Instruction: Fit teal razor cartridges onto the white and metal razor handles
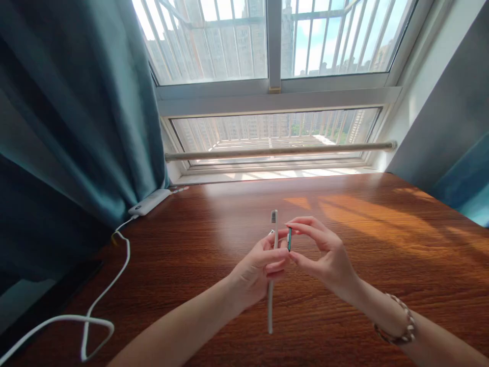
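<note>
One toothbrush [271,295] lies across the left hand [260,262].

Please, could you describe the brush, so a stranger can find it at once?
Above the wooden table below the window, find the left hand. Its fingers hold the brush, bristle end toward the window. It is long and pale, unlike the short green piece beside it.

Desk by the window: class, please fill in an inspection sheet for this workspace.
Surface: brown wood-grain desk, sunlit patches on the right.
Job's things: toothbrush, bristle end up; thin dark item, too small to identify.
Clutter: white power unit at the far left.
Grippers: left hand holds the toothbrush; right hand pinches the dark item.
Cables: white cable, looping down the left side.
Surroundings: window ahead, blue curtain left.
</note>
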The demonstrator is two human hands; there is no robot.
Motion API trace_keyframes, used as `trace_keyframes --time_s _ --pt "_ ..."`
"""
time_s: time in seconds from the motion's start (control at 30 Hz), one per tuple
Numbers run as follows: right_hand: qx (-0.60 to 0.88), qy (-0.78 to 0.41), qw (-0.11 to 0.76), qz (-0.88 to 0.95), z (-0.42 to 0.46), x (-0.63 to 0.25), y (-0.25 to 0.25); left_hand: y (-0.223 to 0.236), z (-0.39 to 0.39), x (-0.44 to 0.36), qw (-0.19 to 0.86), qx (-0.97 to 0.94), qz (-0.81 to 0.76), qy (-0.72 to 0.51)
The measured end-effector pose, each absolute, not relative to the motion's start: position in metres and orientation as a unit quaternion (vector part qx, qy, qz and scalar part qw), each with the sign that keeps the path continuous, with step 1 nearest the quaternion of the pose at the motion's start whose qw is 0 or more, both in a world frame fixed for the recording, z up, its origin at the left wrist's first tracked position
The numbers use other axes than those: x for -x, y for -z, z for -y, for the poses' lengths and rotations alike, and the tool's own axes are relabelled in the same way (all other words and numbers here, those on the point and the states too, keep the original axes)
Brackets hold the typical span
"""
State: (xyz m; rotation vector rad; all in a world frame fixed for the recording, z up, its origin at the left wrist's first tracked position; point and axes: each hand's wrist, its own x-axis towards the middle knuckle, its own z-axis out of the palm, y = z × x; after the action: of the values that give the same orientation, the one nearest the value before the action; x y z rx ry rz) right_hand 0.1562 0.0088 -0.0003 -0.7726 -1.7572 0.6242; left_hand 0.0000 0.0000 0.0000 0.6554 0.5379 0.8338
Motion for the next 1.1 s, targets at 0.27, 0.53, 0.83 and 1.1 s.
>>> trace_keyframes --time_s 0.27,0.53,0.83,1.1 --pt "0.312 -0.252 0.522 0.753 -0.009 -0.153 0.002 0.001 0.001 -0.001 0.813 -0.292 -0.298 -0.406" --pt "0.312 -0.261 0.505 0.761 -0.011 -0.154 0.004 -0.004 0.002 -0.001 0.794 -0.300 -0.328 -0.416" --pt "0.330 -0.315 0.518 0.724 -0.013 -0.155 0.008 -0.006 0.002 -0.001 0.784 -0.322 -0.338 -0.410" --pt "0.252 -0.709 0.524 0.398 -0.035 -0.156 0.028 0.000 0.000 -0.005 0.670 -0.435 -0.379 -0.467"
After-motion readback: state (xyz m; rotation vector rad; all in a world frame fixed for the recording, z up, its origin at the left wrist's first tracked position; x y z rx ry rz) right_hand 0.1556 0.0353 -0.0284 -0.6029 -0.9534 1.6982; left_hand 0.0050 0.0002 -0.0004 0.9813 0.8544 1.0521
